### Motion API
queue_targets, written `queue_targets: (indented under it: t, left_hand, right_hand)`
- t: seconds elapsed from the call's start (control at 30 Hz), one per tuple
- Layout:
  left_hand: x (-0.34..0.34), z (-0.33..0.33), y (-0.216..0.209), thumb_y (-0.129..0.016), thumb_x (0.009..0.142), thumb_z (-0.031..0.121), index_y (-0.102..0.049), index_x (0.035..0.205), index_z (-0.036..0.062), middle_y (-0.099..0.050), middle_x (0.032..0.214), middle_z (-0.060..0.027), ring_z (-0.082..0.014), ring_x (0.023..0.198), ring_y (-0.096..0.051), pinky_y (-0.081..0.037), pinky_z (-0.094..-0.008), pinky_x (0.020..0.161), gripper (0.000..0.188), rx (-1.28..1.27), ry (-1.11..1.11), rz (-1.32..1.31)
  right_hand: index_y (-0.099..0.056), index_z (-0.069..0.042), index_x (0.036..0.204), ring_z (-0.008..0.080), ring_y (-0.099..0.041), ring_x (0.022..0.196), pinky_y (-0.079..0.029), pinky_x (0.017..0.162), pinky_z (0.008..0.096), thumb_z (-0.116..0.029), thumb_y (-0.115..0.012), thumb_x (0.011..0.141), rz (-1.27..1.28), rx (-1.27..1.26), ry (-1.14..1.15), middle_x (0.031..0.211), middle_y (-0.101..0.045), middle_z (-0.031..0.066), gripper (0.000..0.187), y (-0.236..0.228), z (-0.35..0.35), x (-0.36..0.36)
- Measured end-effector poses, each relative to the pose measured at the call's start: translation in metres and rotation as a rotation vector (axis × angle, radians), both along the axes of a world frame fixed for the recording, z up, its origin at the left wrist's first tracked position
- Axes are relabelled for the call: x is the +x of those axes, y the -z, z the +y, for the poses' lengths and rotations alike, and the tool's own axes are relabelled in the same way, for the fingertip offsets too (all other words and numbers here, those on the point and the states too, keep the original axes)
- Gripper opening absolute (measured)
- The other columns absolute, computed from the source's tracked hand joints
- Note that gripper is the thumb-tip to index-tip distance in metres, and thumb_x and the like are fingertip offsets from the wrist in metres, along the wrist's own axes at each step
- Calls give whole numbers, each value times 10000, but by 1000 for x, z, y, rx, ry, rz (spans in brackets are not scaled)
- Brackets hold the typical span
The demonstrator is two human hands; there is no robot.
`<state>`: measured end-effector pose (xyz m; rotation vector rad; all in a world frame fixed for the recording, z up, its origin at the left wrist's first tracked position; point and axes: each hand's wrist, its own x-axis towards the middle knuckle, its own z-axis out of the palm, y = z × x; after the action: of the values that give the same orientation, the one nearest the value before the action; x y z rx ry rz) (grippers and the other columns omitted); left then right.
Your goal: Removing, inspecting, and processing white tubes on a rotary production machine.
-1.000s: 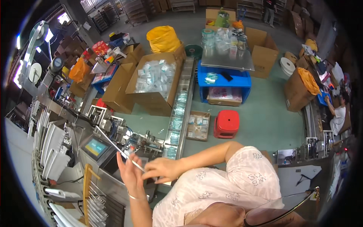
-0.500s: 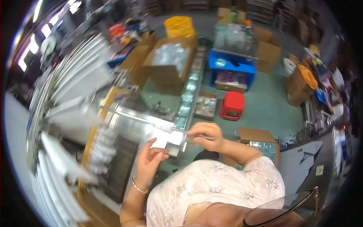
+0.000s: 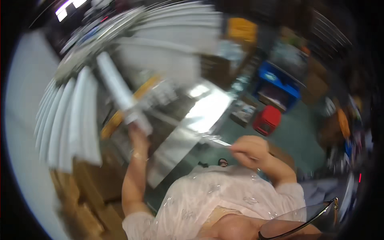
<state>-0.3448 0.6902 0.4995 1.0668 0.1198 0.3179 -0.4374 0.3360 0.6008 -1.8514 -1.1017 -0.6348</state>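
My right hand (image 3: 251,152) is closed around the end of a thin metal rod (image 3: 221,143), which points left over the shiny metal worktop (image 3: 210,110). The rod's far part is smeared by motion. My left hand (image 3: 139,138) reaches out to the left, at the lower end of a long white panel (image 3: 114,80). Its fingers are blurred and partly hidden by whitish material, so I cannot make out whether they grip the panel. A yellow bar (image 3: 147,87) lies just beyond that hand.
White panels (image 3: 68,120) fan out in a rack at the left and far left. Cardboard boxes (image 3: 100,176) stand at the lower left. Past the worktop are a red stool (image 3: 267,120), a small open box (image 3: 243,112) and a blue plastic stand (image 3: 280,84).
My view has swung left towards the white panels. My left hand has moved from near the rod out to a panel. The right hand keeps its hold on the rod.
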Motion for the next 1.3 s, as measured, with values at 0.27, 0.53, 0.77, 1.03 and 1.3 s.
queue_targets:
  t: [0.27,0.53,0.77,1.03,1.3]
  left_hand:
    - [57,29,-7,-347,878,329,-456,728,135,-351,560,53,-56,424,-281,-222,-194,379,268,1123,-108,-451]
    - [55,31,-5,-447,842,276,-554,911,84,-518,747,17,-67,580,-442,-375,-211,516,231,1244,-296,-490]
    - [34,1,0,-443,857,212,-483,1072,65,-494,803,1,-87,683,-477,-343,-171,489,263,115,-7,-180]
    - [-46,-54,-50,-471,849,146,-511,1033,0,-467,606,5,-55,465,-379,-265,-178,409,239,293,175,-11]
    - [56,7,6,-422,852,424,-444,1035,34,-476,700,23,-57,519,-388,-307,-201,444,432,43,112,-239]
  right_hand:
    - [-540,4,912,229,-535,523,-422,445,313,-21,-572,727,-115,61,-17,660,-523,87,189,-29,48,4]
    - [-507,3,894,242,-520,548,-412,470,328,-34,-559,731,-112,66,-26,677,-479,92,176,-18,89,30]
    - [-539,1,901,234,-543,561,-437,479,306,-24,-574,689,-146,5,51,680,-536,100,216,-2,87,29]
    - [-568,18,849,217,-549,531,-430,465,272,50,-579,652,-69,52,9,645,-556,109,200,9,58,12]
    - [-572,26,844,197,-537,498,-419,446,258,69,-561,648,-39,17,66,623,-549,103,202,-13,31,-1]
